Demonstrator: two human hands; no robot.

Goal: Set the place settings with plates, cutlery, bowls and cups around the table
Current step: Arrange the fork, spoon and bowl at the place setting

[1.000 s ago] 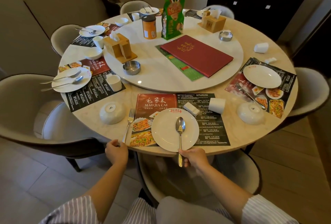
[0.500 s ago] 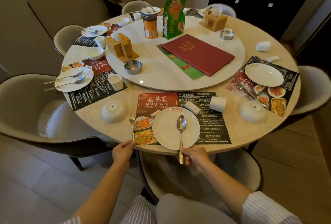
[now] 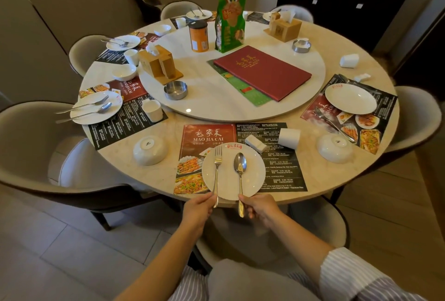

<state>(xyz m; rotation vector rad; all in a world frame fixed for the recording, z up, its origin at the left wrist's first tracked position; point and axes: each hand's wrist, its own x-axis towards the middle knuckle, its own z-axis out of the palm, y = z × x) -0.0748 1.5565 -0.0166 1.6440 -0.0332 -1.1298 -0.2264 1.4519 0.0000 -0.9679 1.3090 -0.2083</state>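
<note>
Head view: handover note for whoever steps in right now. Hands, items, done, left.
Left hand grips the fork handle; right hand grips the spoon handle. Both utensils lie side by side on the near plate.
Done: left-side settings have plate, cutlery, upright cup and bowl.
Left: near cup lies on its side, near bowl is upside down. Right setting: fork off the plate, bowl upside down.

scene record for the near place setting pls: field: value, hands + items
left hand: pinches fork handle
right hand: pinches spoon handle
fork: lies on plate, tines away from person
spoon: lies on plate, right of fork, bowl up
plate: on placemat at near table edge
bowl: upside down, left of placemat
cup: on its side, on the placemat's far right part
</note>
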